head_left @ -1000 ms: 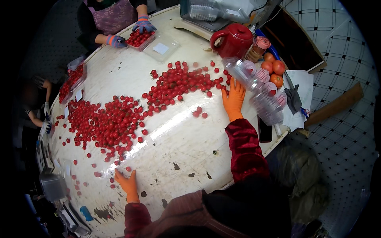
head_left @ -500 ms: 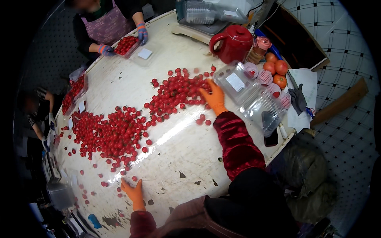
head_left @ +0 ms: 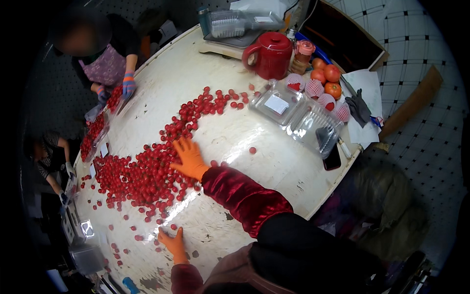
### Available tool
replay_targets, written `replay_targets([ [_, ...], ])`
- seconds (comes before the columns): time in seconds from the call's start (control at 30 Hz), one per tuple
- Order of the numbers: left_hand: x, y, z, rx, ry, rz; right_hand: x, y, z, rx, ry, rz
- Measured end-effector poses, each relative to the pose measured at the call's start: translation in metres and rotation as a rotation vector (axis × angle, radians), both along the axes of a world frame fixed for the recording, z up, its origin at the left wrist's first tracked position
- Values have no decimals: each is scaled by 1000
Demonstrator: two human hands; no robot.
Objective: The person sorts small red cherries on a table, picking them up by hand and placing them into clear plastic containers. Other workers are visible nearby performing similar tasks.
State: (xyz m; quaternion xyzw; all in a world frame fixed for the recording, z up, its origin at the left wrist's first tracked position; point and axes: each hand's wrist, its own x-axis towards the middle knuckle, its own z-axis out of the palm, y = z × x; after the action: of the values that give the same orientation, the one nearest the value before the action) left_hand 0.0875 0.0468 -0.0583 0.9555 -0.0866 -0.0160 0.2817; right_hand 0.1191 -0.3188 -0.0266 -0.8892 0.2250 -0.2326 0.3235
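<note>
A large heap of cherry tomatoes spreads over the white table, with a thinner arm of them trailing toward the back right. Spread fingers of my right hand, in an orange glove, rest against the right side of the heap. My left hand, gloved the same way, is low over the table near the heap's front edge. Its thumb and fingers are apart, and nothing is in them. A few loose cherry tomatoes lie beside it.
An open clear plastic box lies at the right, by larger tomatoes, a phone and a grey glove. Behind stand a red jug and a scale. Across the table, a co-worker's gloved hands hold a filled box.
My right hand has swept left, pushing many cherry tomatoes toward the main heap. My left hand has barely moved. The co-worker has shifted the filled box leftward, beside another one.
</note>
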Motion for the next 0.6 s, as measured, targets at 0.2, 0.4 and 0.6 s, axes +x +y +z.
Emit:
replay_targets([
  [0.2,-6,-8,11,-16,45,24,-74,-30,92,-26,-222,301],
  [0.4,-11,-9,15,-8,15,20,-264,-151,92,-470,319,-613],
  [0.6,-3,-15,17,28,19,-3,-344,-177,70,-440,422,-553],
])
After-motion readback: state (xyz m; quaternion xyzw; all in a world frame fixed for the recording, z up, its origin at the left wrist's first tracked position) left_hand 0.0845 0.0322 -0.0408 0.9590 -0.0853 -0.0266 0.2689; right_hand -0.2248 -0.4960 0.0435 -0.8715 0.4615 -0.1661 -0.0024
